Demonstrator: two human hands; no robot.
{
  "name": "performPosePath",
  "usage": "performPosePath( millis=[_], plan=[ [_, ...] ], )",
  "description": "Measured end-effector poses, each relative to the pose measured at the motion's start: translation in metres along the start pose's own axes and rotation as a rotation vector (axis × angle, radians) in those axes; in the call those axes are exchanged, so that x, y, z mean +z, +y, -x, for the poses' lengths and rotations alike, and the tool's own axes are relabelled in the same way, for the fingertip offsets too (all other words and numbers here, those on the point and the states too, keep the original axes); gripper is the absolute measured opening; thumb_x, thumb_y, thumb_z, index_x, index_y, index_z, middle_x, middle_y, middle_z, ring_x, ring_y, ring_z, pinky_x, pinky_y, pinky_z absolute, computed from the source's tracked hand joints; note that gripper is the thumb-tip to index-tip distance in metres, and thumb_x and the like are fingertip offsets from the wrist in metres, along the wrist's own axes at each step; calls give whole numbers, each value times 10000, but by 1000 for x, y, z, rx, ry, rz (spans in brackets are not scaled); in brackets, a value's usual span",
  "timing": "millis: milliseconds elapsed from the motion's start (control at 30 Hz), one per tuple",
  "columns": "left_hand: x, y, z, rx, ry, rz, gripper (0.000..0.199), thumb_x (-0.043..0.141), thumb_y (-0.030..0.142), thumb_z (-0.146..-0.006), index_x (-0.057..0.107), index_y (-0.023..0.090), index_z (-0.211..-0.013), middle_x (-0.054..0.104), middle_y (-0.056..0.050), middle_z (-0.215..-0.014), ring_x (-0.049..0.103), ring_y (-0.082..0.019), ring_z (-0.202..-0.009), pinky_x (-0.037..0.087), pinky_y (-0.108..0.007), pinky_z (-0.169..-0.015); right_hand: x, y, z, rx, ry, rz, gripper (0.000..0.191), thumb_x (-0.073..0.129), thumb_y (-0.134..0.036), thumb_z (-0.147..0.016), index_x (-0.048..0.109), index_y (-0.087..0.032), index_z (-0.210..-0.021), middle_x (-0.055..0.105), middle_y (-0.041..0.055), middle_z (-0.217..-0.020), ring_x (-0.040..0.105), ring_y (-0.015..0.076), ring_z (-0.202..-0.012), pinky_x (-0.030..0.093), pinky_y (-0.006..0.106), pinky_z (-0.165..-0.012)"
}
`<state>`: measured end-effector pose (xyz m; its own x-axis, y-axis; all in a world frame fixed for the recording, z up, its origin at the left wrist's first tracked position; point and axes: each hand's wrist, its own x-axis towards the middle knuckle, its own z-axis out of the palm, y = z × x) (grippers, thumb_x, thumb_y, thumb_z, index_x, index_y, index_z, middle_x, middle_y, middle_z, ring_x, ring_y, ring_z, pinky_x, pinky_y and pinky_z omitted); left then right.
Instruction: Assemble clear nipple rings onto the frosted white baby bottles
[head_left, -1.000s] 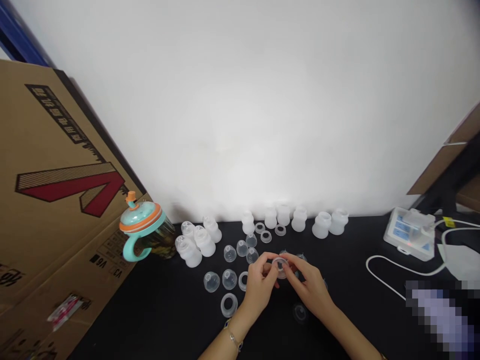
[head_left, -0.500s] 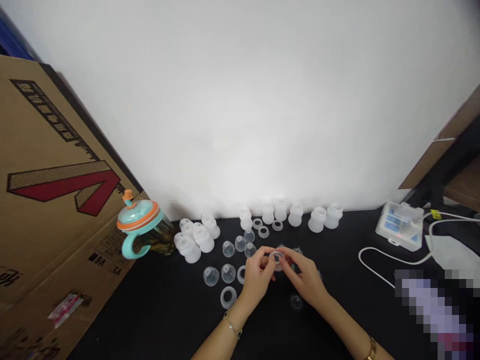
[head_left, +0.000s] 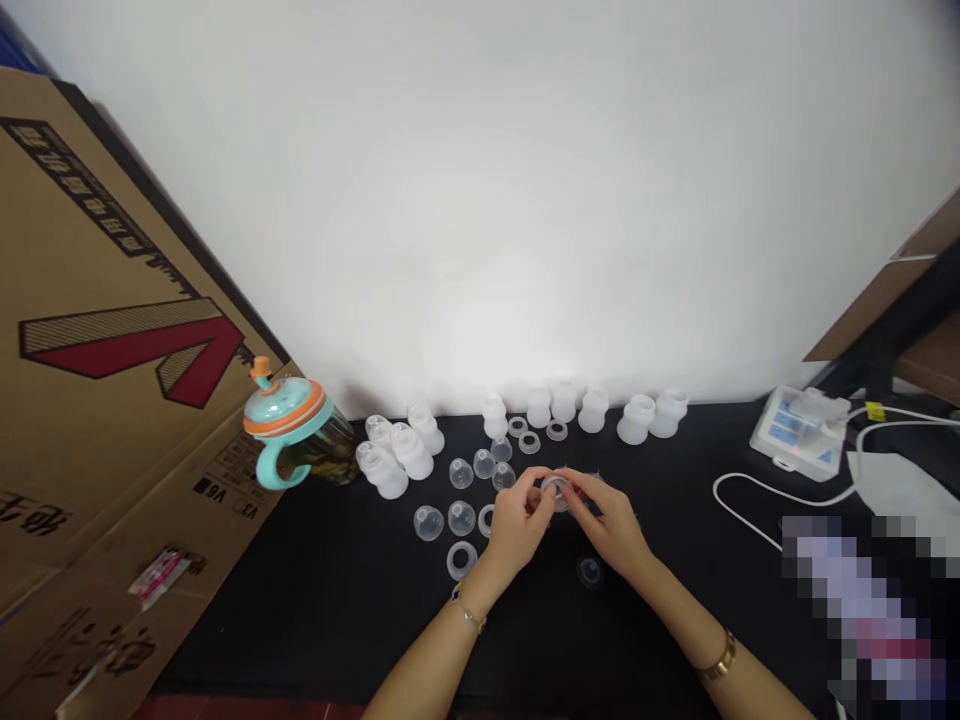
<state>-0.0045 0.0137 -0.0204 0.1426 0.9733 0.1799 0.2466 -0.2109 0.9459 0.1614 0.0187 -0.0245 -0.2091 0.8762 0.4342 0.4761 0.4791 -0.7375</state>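
Observation:
Both hands meet over the black table (head_left: 315, 610). My left hand (head_left: 520, 520) and my right hand (head_left: 611, 522) pinch a small clear ring-shaped piece (head_left: 556, 490) between their fingers, one on each side. Left of them lie clear domes (head_left: 461, 518) and a white ring (head_left: 461, 560). Smaller clear domes (head_left: 484, 463) and thin rings (head_left: 529, 442) are farther back. A clear round piece (head_left: 590, 571) lies below my right hand. Other clear pieces behind my fingers are partly hidden.
White bottles (head_left: 636, 420) stand along the wall. Capped bottles (head_left: 412, 450) cluster beside a teal and orange jug (head_left: 296, 430). A large carton (head_left: 97, 400) is at left. A clear case (head_left: 799, 432) and white cable (head_left: 757, 493) lie at right.
The view has shifted, so the table and its items sit slightly higher in the picture. Both hands still hold the clear piece, with little change in their grip.

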Motion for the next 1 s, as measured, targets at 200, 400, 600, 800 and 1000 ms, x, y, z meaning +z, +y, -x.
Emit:
performPosePath(
  millis=[200, 400, 600, 800, 1000],
  plan=[
    [3, -5, 1, 18, 11, -66, 254, 495, 357, -945, 638, 208, -1093, 563, 37, -595, 539, -128, -521, 439, -217, -515, -5, -6, -2, -32, -26, 3, 301, 436, -308, -1003, 668, -237, -1183, 722, 67, -1002, 683, 199, -880, 549, 304, -780],
    [0, 4, 0, -3, 44, -20, 246, 512, 385, -938, 655, 196, -1003, 614, 23, -609, 568, -132, -521, 432, -219, -517, -2, -5, -1, 7, -30, 24, 329, 443, -348, -997, 637, -218, -1228, 714, 65, -945, 660, 180, -744, 540, 280, -668],
    [0, 7, 1, -12, 42, -2, 249, 520, 395, -938, 646, 196, -1021, 658, 11, -655, 586, -132, -535, 435, -221, -530, 0, -3, -1, 58, -43, 51, 325, 460, -366, -980, 657, -195, -1174, 732, 53, -869, 671, 185, -706, 531, 265, -616],
    [1, 6, 1, -7, 26, 5, 238, 529, 390, -931, 642, 189, -993, 607, 31, -598, 555, -121, -505, 424, -212, -509, 1, 1, 1, 28, -9, 84, 317, 478, -355, -969, 664, -187, -1163, 749, 76, -947, 686, 196, -756, 551, 286, -662],
    [1, 6, 0, -9, 30, 13, 216, 543, 377, -918, 640, 192, -974, 575, 42, -571, 551, -119, -500, 436, -205, -503, 1, 2, 2, -30, 2, 130, 322, 461, -367, -980, 667, -192, -1156, 751, 80, -970, 684, 191, -739, 552, 320, -731]
  ],
)
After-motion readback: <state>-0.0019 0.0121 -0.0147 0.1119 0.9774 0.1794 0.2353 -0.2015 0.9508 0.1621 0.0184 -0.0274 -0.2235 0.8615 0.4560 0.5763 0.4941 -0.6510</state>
